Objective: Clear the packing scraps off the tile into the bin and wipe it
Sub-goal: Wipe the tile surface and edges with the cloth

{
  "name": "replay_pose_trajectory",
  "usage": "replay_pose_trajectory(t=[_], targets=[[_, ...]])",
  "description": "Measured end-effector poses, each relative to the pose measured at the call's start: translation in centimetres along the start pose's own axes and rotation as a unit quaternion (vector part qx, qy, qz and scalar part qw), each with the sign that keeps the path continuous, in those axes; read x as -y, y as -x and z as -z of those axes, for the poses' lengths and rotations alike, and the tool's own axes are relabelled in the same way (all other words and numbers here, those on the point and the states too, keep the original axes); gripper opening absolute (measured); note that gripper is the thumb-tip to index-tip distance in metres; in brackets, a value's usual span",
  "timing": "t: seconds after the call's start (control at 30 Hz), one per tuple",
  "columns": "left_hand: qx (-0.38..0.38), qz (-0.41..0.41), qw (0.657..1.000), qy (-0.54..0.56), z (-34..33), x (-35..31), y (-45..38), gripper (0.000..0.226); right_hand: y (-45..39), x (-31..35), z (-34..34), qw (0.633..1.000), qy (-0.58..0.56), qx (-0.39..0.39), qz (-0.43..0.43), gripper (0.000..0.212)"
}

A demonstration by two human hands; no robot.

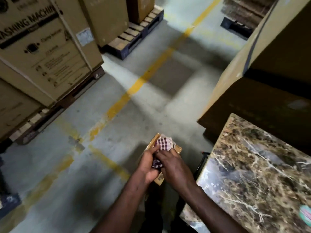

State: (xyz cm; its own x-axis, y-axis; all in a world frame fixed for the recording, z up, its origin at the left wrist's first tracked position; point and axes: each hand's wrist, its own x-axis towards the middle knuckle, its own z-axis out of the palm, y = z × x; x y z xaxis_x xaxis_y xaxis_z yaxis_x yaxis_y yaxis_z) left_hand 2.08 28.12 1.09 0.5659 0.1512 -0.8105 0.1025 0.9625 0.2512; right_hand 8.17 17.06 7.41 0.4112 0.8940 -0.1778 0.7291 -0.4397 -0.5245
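Holding both hands together out over the concrete floor (94, 158), the person is gripping a bundle of scraps. The left hand (148, 167) is curling its fingers around a flat piece of brown cardboard (177, 149), thumb pressing on top. The right hand (170, 163) is lying over it, fingers bent onto a checked cloth (164, 143) bunched against the cardboard. The marbled tile (252, 165) is sitting just to the right of the hands, its brown veined face catching glare, with a small pale green thing (305, 214) at the frame edge on it. Big cardboard boxes (42, 47) are standing on pallets (134, 36) at the left, and a yellow line (139, 81) is running across the floor.
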Motion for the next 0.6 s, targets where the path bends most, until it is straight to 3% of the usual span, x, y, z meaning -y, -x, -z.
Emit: replay_pose_trajectory(t=[0.13,0.2,0.27,0.4,0.47,0.6], targets=[[0.064,-0.071,0.995,-0.027,-5.1,-0.2,3.5,0.050,3.6,1.1,5.2,0.998,-0.005,-0.057,0.012,0.070],[0.100,-0.087,0.991,-0.028,-7.8,-0.2,5.6,0.027,5.6,1.7,8.2,0.993,-0.044,-0.102,0.023,0.059],[0.135,-0.103,0.984,-0.046,-10.9,-0.2,7.9,0.028,8.0,2.4,11.6,0.979,-0.098,-0.181,0.004,0.046],[0.217,-0.105,0.966,-0.096,-17.2,1.2,12.1,0.052,12.6,3.3,17.5,0.892,-0.204,-0.394,-0.084,0.033],[0.245,-0.092,0.956,-0.130,-20.3,2.7,13.9,0.058,14.7,2.9,19.4,0.842,-0.248,-0.461,-0.129,0.031],[0.280,-0.080,0.931,-0.221,-24.7,6.4,15.8,0.062,18.3,1.7,22.3,0.788,-0.346,-0.471,-0.195,0.046]])
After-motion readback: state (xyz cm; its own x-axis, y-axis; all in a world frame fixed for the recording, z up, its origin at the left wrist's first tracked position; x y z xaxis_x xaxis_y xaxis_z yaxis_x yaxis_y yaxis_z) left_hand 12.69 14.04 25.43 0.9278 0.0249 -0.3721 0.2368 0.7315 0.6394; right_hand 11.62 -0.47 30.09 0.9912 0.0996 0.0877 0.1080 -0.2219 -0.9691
